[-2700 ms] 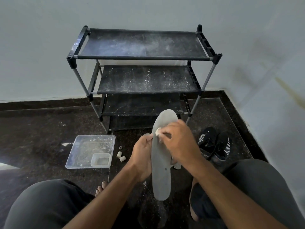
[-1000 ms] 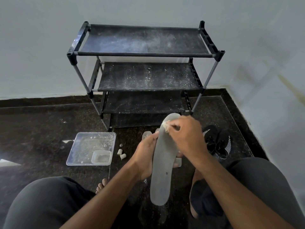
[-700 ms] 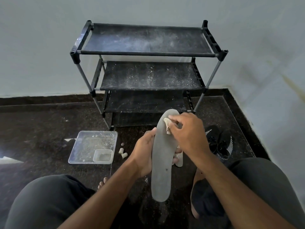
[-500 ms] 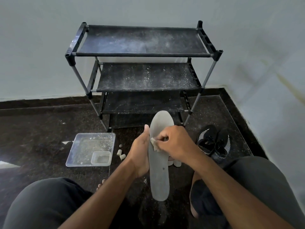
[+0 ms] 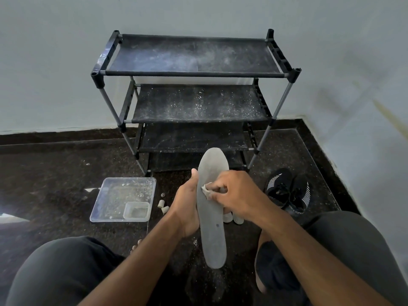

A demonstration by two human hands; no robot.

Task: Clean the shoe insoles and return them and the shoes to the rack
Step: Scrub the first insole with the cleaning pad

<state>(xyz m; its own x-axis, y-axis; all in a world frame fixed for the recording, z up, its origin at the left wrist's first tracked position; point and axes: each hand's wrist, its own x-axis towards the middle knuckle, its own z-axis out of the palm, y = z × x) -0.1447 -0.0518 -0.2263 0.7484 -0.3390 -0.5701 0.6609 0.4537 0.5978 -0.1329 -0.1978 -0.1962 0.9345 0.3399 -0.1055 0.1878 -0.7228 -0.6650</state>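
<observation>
The insole [image 5: 211,208] is held upright above the floor [image 5: 55,173] before the rack [image 5: 194,74] — left hand [image 5: 187,208] gripping its edge, right hand [image 5: 234,195] pinching a wad [image 5: 206,189] against it. Probably light, thin and floppy — best held mid-length.

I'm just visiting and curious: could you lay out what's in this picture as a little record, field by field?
setting: dark speckled floor in a room corner, pale walls
left hand: grips the grey insole by its edge, holding it up lengthwise
right hand: pinches a small pale wad against the insole's upper half
rack: black, dusty shelves, nothing on the shelves in view
shoes: black pair with white stripes, on the floor right of the rack
tray: clear plastic, left on the floor, a smaller tub inside
task state: cleaning under way, nothing returned yet
</observation>
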